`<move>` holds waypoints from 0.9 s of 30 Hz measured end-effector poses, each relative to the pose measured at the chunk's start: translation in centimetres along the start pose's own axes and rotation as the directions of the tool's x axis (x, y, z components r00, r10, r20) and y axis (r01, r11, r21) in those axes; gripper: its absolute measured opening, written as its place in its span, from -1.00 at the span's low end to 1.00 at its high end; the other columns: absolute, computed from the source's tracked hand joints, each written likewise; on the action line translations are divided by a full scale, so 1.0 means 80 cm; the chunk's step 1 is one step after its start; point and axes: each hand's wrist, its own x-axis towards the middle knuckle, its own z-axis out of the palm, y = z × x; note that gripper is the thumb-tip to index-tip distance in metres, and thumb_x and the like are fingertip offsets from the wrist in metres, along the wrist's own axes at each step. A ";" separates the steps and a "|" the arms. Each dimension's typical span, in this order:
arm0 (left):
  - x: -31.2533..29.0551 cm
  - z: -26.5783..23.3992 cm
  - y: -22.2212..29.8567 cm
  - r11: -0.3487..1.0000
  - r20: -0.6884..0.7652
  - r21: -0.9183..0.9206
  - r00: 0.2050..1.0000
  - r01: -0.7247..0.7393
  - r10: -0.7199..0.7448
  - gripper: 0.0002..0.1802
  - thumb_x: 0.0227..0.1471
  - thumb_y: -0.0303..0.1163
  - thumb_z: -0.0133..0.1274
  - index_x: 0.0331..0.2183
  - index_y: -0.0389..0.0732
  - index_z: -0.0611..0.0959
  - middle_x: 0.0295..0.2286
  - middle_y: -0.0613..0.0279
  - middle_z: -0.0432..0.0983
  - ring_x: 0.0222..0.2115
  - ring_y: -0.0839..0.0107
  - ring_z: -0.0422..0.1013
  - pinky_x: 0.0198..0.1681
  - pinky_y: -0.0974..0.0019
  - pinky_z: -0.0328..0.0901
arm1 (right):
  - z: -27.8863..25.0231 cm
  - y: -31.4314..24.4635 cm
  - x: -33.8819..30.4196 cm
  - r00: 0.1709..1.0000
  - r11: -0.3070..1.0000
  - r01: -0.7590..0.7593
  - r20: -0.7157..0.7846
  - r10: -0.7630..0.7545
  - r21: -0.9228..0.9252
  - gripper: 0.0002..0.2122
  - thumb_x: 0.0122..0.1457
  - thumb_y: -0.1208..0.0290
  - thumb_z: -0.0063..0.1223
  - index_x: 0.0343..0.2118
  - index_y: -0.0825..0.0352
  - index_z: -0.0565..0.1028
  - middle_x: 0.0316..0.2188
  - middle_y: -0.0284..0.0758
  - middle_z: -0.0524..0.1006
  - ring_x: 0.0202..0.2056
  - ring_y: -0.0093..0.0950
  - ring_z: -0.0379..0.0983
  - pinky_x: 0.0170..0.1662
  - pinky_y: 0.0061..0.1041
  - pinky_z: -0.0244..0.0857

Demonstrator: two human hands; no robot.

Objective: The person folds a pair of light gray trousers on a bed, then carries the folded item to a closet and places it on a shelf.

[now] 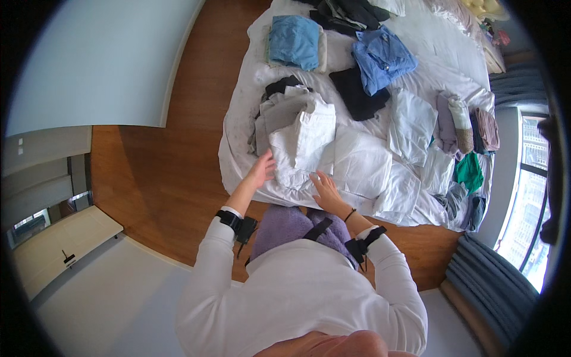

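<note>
White folded trousers (314, 134) lie at the near edge of the bed, partly on top of a grey garment pile (278, 113). Beside their left edge is my left hand (260, 170), its fingers apart and pointing inward. My right hand (328, 193) has its fingers spread over the white cloth at the lower right of the trousers. Neither hand grips anything. Whether the fingertips press on the cloth is hard to tell. A wide white garment (363, 159) lies flat just to the right, blending with the sheet.
On the bed lie a folded blue garment (294, 41), a blue denim shirt (383, 59), a black folded garment (358, 94), a pale shirt (411, 126), rolled clothes (454, 122) and a green garment (470, 172). Wooden floor (151, 178) runs along the left. Grey-blue curtains (488, 279) hang at right.
</note>
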 end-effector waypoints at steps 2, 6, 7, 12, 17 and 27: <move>0.021 -0.003 -0.025 0.974 -0.107 0.227 0.994 -0.014 0.039 -0.07 -0.05 -0.11 0.17 0.20 -0.20 0.05 0.11 0.03 0.18 0.12 0.26 0.14 0.11 -0.08 0.03 | -0.005 -0.004 0.031 0.990 0.935 -0.132 -0.006 0.142 0.330 -0.16 -0.02 0.19 0.24 0.26 0.25 -0.01 0.21 0.08 0.00 0.24 0.02 -0.09 0.21 -0.17 -0.02; 0.079 -0.010 -0.046 0.877 -0.252 0.422 0.899 -0.229 0.357 -0.23 -0.20 -0.31 0.28 0.04 -0.31 0.33 -0.11 0.04 0.41 -0.12 0.26 0.37 -0.09 0.24 0.27 | -0.012 -0.014 0.121 0.922 0.845 -0.255 -0.146 0.359 0.470 -0.04 -0.09 0.07 0.28 0.23 0.46 -0.09 0.17 0.18 0.01 0.19 0.07 -0.03 0.19 -0.17 0.01; 0.097 -0.002 -0.047 0.855 -0.259 0.444 0.876 -0.267 0.407 -0.29 -0.22 -0.35 0.28 -0.01 -0.33 0.38 -0.16 0.05 0.45 -0.17 0.27 0.40 -0.14 0.28 0.29 | -0.017 -0.010 0.143 0.891 0.840 -0.312 -0.169 0.420 0.443 0.01 -0.12 0.04 0.29 0.22 0.50 -0.11 0.15 0.22 0.01 0.18 0.10 -0.03 0.19 -0.14 0.00; 0.106 0.012 -0.055 0.885 -0.131 0.377 0.930 -0.274 0.344 -0.63 -0.10 -0.48 0.17 -0.18 -0.36 0.53 -0.31 0.15 0.53 -0.32 0.41 0.43 -0.24 0.30 0.32 | -0.006 -0.044 0.216 0.727 0.756 -0.531 -0.252 0.638 0.382 0.15 -0.24 -0.04 0.34 0.24 0.49 -0.21 0.08 0.42 -0.06 0.11 0.28 -0.04 0.21 -0.07 -0.10; 0.083 0.047 -0.059 0.691 0.103 0.587 0.885 -0.422 0.454 -0.60 -0.09 -0.48 0.15 -0.14 -0.37 0.52 -0.31 0.17 0.54 -0.33 0.45 0.41 -0.23 0.32 0.30 | -0.027 0.001 0.216 0.699 0.716 -0.585 -0.211 0.683 0.381 -0.25 -0.05 0.31 0.17 0.20 0.31 0.05 -0.18 0.08 0.42 -0.14 0.00 0.39 -0.13 -0.14 0.31; -0.032 0.043 0.047 0.902 0.087 0.242 0.934 -0.357 0.346 -0.72 -0.06 -0.50 0.12 -0.22 -0.34 0.56 -0.30 0.24 0.54 -0.30 0.47 0.45 -0.22 0.39 0.34 | -0.169 0.155 -0.036 0.722 0.030 0.097 -0.091 0.686 0.995 -0.74 0.03 0.51 0.04 -0.18 0.42 0.47 -0.35 -0.30 0.54 -0.31 -0.45 0.49 -0.23 -0.45 0.40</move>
